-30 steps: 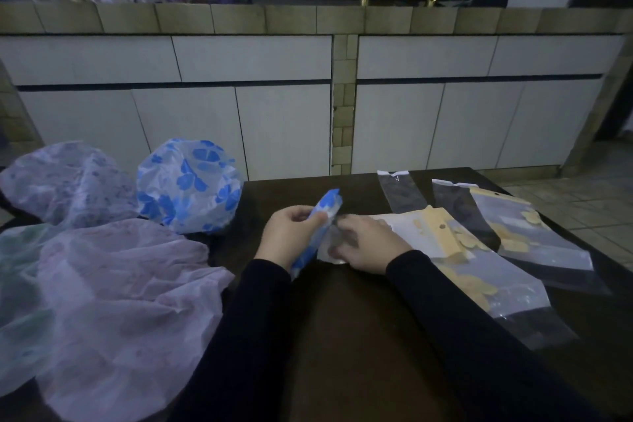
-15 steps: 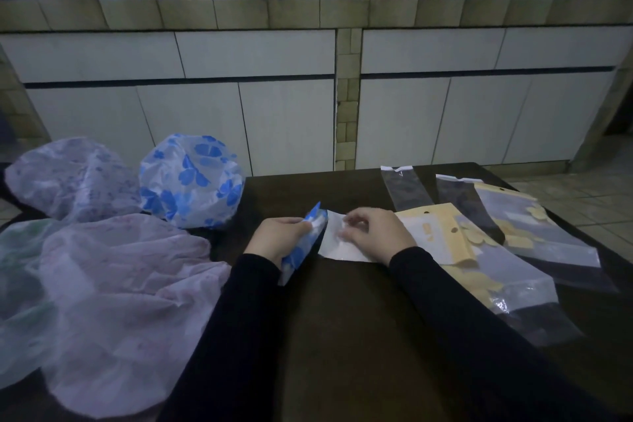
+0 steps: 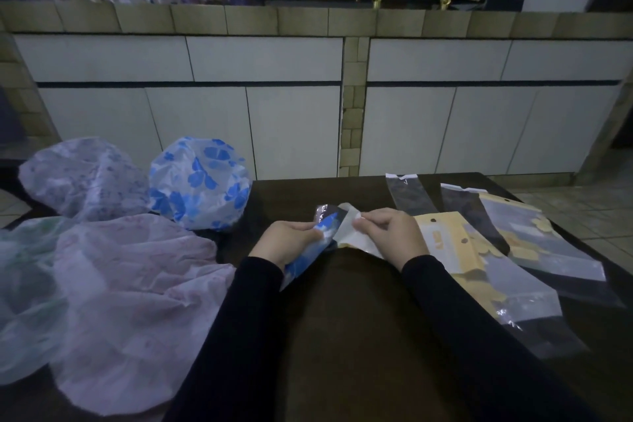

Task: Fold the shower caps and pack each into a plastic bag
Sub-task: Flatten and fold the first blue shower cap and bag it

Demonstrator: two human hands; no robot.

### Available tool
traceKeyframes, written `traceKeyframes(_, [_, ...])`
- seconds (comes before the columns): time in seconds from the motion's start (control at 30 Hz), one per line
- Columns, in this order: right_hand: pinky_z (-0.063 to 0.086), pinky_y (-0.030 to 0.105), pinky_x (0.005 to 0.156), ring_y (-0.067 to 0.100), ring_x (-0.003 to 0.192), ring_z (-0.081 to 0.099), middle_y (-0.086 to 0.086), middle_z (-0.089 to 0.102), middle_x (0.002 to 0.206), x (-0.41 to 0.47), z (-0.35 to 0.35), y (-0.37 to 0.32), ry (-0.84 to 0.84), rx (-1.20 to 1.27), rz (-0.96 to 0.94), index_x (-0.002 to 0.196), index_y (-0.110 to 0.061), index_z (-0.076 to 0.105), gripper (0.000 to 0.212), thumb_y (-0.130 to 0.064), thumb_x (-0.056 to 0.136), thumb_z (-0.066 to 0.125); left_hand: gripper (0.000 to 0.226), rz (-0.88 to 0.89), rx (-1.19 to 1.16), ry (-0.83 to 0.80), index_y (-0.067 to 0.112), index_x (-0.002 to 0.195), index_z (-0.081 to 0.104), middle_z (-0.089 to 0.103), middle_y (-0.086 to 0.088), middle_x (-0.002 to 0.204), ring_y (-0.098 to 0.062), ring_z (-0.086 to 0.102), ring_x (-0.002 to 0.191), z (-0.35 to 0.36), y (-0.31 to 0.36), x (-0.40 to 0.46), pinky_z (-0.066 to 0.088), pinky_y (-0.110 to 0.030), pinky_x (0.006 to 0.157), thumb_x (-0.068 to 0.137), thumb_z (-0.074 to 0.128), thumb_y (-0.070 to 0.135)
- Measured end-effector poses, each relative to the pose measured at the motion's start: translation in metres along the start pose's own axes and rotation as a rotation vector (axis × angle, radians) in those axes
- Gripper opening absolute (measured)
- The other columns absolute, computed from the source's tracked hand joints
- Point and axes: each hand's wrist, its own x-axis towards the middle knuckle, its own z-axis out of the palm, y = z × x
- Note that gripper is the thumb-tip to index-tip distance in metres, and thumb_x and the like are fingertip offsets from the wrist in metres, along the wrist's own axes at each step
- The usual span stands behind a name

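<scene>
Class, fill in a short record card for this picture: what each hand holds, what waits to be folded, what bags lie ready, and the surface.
Left hand: grips the folded blue-flowered shower cap
Right hand: pinches the mouth of a plastic bag
Unfolded caps: blue-flowered cap, pale caps on the left
Spare bags: lie flat on the right
Surface: dark table

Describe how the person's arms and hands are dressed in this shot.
Both arms are covered by long, plain black sleeves that end at the wrists. The left hand and right hand are bare: no gloves show, and no rings, watch or bracelets can be made out in the dim light. The sleeves carry no visible print or markings.
</scene>
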Motion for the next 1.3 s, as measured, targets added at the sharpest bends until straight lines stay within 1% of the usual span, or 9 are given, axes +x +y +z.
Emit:
traceKeyframes(0.2, [0.038,0.008,0.087,-0.006,0.095,0.049,-0.019,0.056,0.107,-0.004,-0.001,-0.012,-0.135,-0.114,-0.18,0.11,-0.022,0.071,0.024,-0.028,0.087,0.067,0.025,0.243,0.548,-0.049,0.028,0.117,0.066,0.065,0.008,0.11,-0.004,0.056,0.098,0.006,0.01,-0.01,0.043,-0.023,0.092,0.093,0.06,0.027])
traceKeyframes(0.3, [0.026,0.03,0.111,-0.002,0.109,0.039,-0.018,0.054,0.126,-0.007,-0.004,-0.018,-0.282,-0.266,-0.254,0.121,-0.029,0.064,0.03,-0.032,0.092,0.059,0.013,0.358,0.679,-0.137,0.024,0.099,0.072,0.067,-0.001,0.096,-0.008,0.06,0.087,-0.001,0.011,-0.007,0.046,-0.025,0.081,0.092,0.061,0.025])
traceKeyframes(0.4, [0.019,0.043,0.115,-0.01,0.104,0.035,-0.017,0.049,0.135,-0.008,-0.004,-0.017,-0.349,-0.282,-0.274,0.13,-0.032,0.056,0.035,-0.035,0.095,0.053,0.014,0.357,0.491,-0.087,0.02,0.096,0.073,0.071,-0.005,0.097,-0.009,0.06,0.088,-0.004,0.008,-0.004,0.047,-0.028,0.085,0.087,0.067,0.028])
traceKeyframes(0.53, [0.036,0.01,0.094,-0.004,0.114,0.042,-0.013,0.05,0.137,-0.009,-0.003,-0.012,-0.348,-0.106,-0.224,0.13,-0.028,0.057,0.035,-0.028,0.095,0.056,0.048,0.102,0.037,-0.245,0.016,0.105,0.073,0.071,-0.007,0.107,-0.02,0.065,0.104,-0.01,0.009,-0.003,0.048,-0.04,0.098,0.061,0.081,0.034])
traceKeyframes(0.67, [0.031,0.02,0.099,-0.001,0.114,0.04,-0.008,0.049,0.138,-0.008,-0.009,-0.01,-0.276,-0.124,-0.177,0.134,-0.025,0.053,0.037,-0.028,0.096,0.052,0.048,0.017,-0.186,-0.365,0.012,0.112,0.067,0.061,-0.017,0.121,-0.03,0.061,0.11,-0.015,0.01,-0.002,0.05,-0.037,0.09,0.064,0.072,0.012])
traceKeyframes(0.93, [0.033,0.017,0.094,-0.001,0.114,0.043,-0.013,0.051,0.135,-0.016,-0.003,-0.017,-0.358,-0.111,-0.205,0.131,-0.031,0.055,0.036,-0.03,0.095,0.054,0.019,0.038,-0.09,-0.189,0.023,0.079,0.078,0.067,-0.01,0.114,-0.028,0.059,0.114,-0.008,0.002,0.005,0.044,-0.049,0.103,0.073,0.071,0.006])
traceKeyframes(1.1, [0.033,0.003,0.08,-0.005,0.112,0.037,-0.022,0.04,0.125,-0.013,-0.001,-0.016,-0.356,-0.151,-0.218,0.134,-0.031,0.052,0.038,-0.019,0.098,0.049,0.011,0.101,-0.062,0.022,0.022,0.087,0.073,0.07,-0.007,0.104,-0.024,0.064,0.101,0.0,0.003,0.005,0.052,-0.044,0.092,0.077,0.075,0.02])
traceKeyframes(1.2, [0.038,0.01,0.09,-0.004,0.107,0.04,-0.02,0.039,0.121,-0.01,-0.003,-0.012,-0.325,-0.218,-0.183,0.134,-0.03,0.053,0.038,-0.018,0.097,0.05,0.02,0.102,-0.008,-0.129,0.024,0.094,0.071,0.069,-0.002,0.106,-0.018,0.063,0.104,-0.008,0.005,-0.003,0.051,-0.038,0.093,0.076,0.074,0.015])
traceKeyframes(1.3, [0.034,0.019,0.096,0.0,0.109,0.041,-0.014,0.042,0.13,-0.01,-0.001,-0.011,-0.308,-0.299,-0.148,0.136,-0.033,0.05,0.04,-0.026,0.096,0.052,0.039,0.066,0.351,-0.135,0.026,0.108,0.062,0.063,0.006,0.112,-0.014,0.059,0.108,-0.009,0.005,-0.007,0.048,-0.038,0.098,0.076,0.07,0.004])
